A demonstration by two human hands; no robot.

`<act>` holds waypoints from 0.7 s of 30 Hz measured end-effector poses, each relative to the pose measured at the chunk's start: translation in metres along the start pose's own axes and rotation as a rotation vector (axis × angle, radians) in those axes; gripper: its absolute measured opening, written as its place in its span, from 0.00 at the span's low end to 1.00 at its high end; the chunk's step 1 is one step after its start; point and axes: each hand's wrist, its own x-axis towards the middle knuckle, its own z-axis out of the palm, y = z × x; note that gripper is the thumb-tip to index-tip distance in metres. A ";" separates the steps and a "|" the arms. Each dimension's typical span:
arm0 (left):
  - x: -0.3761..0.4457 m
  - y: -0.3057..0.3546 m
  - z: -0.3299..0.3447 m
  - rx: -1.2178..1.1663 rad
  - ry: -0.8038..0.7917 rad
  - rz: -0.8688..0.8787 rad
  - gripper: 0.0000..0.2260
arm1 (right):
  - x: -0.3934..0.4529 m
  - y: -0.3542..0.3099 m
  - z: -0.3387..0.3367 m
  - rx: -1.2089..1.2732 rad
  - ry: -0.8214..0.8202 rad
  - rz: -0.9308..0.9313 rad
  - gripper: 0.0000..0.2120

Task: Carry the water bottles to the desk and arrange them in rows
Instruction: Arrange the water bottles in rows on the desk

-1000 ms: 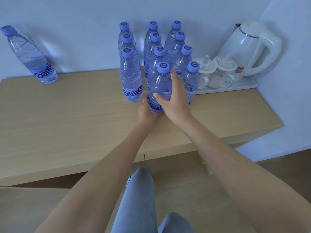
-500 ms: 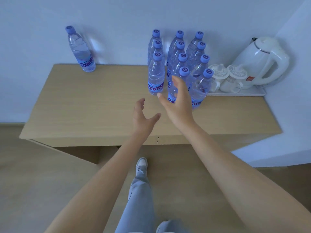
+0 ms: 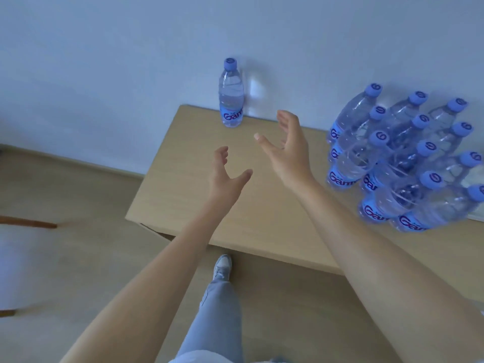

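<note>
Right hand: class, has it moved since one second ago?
Yes. The right hand has let go of the grouped bottles and moved left of them, toward the lone bottle.

Clear bottles (image 3: 398, 158) with blue caps (image 3: 382, 137) and blue labels (image 3: 340, 178) printed in dark purple letters. Same colours on the lone bottle (image 3: 231, 95). Light beige wood grain on the desk (image 3: 262, 205). Pale bluish white wall (image 3: 131, 61). Light blue jeans (image 3: 217, 310), grey-white shoe (image 3: 222, 265).

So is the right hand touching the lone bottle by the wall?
Apart. The head view shows bare desk and wall between the right hand and the lone bottle.
</note>
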 end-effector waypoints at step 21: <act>0.236 -0.022 -0.013 0.007 -0.239 -0.117 0.33 | 0.185 0.012 0.126 -0.014 0.029 0.179 0.29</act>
